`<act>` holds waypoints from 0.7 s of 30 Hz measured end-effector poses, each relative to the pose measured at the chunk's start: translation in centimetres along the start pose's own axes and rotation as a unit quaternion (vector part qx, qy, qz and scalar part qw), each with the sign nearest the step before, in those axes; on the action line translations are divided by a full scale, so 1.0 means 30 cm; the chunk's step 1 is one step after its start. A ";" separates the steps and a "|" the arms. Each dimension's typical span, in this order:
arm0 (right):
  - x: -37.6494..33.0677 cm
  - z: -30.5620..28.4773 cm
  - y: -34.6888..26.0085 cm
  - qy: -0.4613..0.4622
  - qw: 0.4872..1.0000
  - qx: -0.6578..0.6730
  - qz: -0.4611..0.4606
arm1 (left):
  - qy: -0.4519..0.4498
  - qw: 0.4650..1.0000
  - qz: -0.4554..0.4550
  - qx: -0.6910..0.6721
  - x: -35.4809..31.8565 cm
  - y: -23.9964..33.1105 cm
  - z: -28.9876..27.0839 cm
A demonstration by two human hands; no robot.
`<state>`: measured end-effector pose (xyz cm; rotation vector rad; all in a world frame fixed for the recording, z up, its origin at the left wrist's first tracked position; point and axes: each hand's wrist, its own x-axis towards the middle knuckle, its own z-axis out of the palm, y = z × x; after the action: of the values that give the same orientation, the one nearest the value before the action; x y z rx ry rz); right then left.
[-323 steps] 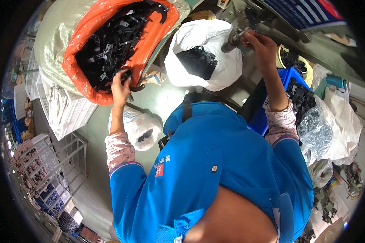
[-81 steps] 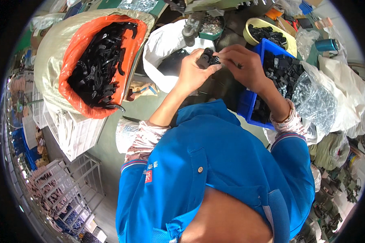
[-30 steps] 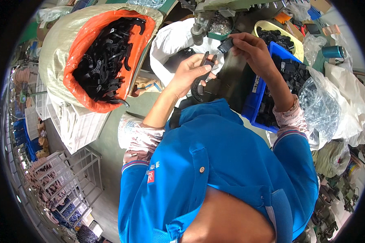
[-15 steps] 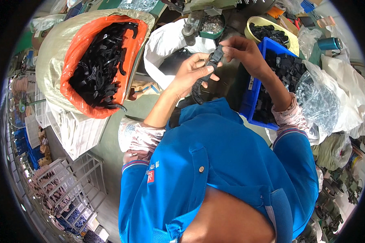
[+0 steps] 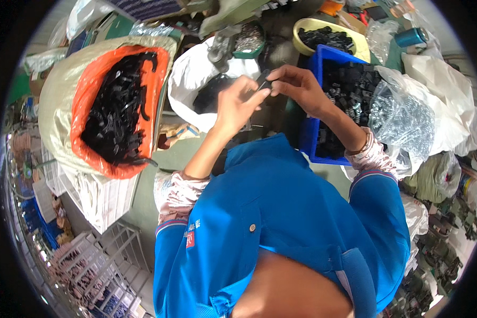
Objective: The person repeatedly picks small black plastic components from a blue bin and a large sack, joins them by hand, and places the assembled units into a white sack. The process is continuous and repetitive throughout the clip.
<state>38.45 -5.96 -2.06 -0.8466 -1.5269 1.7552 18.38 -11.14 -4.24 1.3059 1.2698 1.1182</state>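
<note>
A small black plastic piece shows between my two hands, in front of the white sack. My left hand is closed, its thumb and fingers gripping the lower end of the piece. From the other side, my right hand pinches near the top of the piece with thumb and forefinger. Most of what lies inside the left hand is hidden by its fingers, so the full shape of the piece cannot be made out. A white sack with black parts inside stands just beyond my left hand.
An orange-lined sack of curved black plastic parts sits at left. Right of my hands, a blue crate holds black blocks, beside a clear bag of metal springs. Behind are a yellow basin and a green tray of small metal pieces.
Half a second ago a long black part with a curved tail hung below my left hand; that tail no longer shows. My left hand has turned, and the surroundings have shifted left in view.
</note>
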 end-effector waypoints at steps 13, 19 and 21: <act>0.282 -0.967 0.105 0.060 0.826 -0.560 -0.008 | 0.033 0.994 -0.048 -0.094 -0.046 0.013 0.093; 0.361 -0.960 0.182 -0.140 0.746 -0.650 0.036 | 0.080 0.991 -0.031 -0.099 -0.092 0.024 0.101; 0.387 -0.957 0.160 -0.127 0.726 -0.658 0.156 | 0.082 0.990 -0.032 -0.106 -0.094 0.023 0.076</act>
<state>54.83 19.35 -10.64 -1.5884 -2.9862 0.6818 20.63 -14.05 -3.80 1.0247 1.2634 1.2976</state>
